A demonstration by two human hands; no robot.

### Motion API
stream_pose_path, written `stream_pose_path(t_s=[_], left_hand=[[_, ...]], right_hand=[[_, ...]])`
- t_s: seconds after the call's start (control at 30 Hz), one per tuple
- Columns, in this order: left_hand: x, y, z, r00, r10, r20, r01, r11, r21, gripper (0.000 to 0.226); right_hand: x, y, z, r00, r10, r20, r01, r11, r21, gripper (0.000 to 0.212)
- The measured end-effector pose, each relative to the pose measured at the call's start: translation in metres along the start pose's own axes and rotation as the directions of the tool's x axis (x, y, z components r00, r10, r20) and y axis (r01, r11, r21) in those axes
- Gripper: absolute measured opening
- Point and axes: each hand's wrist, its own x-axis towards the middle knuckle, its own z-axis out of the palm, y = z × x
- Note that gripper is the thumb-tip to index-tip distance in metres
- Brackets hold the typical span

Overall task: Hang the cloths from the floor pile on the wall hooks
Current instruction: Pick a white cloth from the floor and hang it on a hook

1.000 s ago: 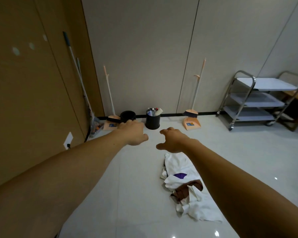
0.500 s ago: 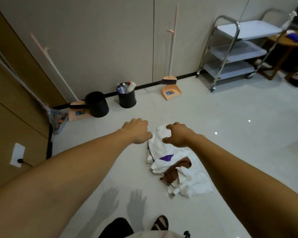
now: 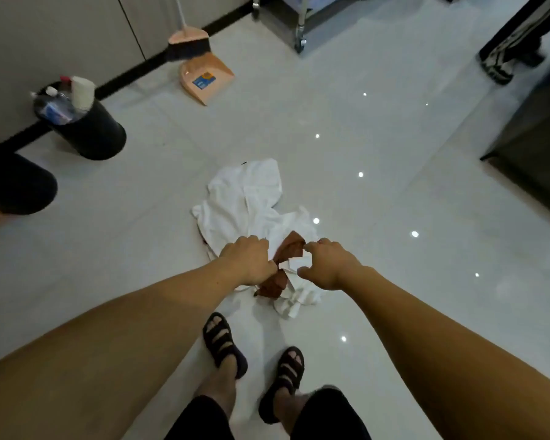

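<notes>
A pile of cloths lies on the pale tiled floor just ahead of my sandalled feet. It is mostly white cloth (image 3: pixel 248 198), with a crumpled brown cloth (image 3: pixel 275 282) at its near end. My left hand (image 3: pixel 250 262) is down on the pile, its fingers closed into the brown cloth's left side. My right hand (image 3: pixel 329 265) hovers over the right side. Its fingertips touch the brown cloth's top corner, and its thumb is held apart over a white fold. No wall hooks are in view.
A black bin (image 3: pixel 83 125) full of bottles stands at the left by the wall, with another dark bin (image 3: pixel 13 182) at the left edge. A peach dustpan and broom (image 3: pixel 204 74) stand beyond the pile. A trolley wheel (image 3: pixel 300 42) is at the top, and a dark cabinet (image 3: pixel 534 147) at the right.
The view has tipped down from the wall to the floor. Both hands have dropped onto the near end of the pile, and the left hand has closed on the brown cloth.
</notes>
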Motion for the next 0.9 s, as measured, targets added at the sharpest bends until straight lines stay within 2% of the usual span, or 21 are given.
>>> stream_pose_path(t_s=[0.2, 0.4, 0.53, 0.67, 0.83, 0.9], left_hand=[[0.114, -0.025, 0.081, 0.996, -0.030, 0.080, 0.032, 0.999, -0.027, 0.045], [0.216, -0.050, 0.185, 0.980, -0.049, 0.194, 0.055, 0.998, -0.024, 0.031], [0.264, -0.056, 0.242, 0.988, -0.014, 0.153, 0.023, 0.998, -0.060, 0.030], [0.286, -0.066, 0.282, 0.994, -0.052, 0.096, 0.062, 0.993, -0.102, 0.026], [0.292, -0.078, 0.302, 0.996, -0.054, 0.073, 0.065, 0.986, -0.151, 0.036], [0.290, -0.079, 0.299, 0.995, -0.062, 0.075, 0.074, 0.984, -0.164, 0.039]], right_hand=[[0.127, 0.033, 0.079, 0.995, 0.046, 0.085, -0.048, 0.999, 0.017, 0.059], [0.237, 0.078, 0.188, 0.988, 0.128, 0.089, -0.130, 0.991, 0.016, 0.049], [0.289, 0.110, 0.244, 0.983, 0.183, 0.010, -0.183, 0.982, 0.037, 0.051], [0.325, 0.132, 0.276, 0.974, 0.213, -0.082, -0.214, 0.977, 0.001, 0.055], [0.348, 0.142, 0.291, 0.971, 0.212, -0.107, -0.217, 0.976, -0.034, 0.037], [0.347, 0.142, 0.289, 0.971, 0.201, -0.130, -0.199, 0.980, 0.025, 0.030]])
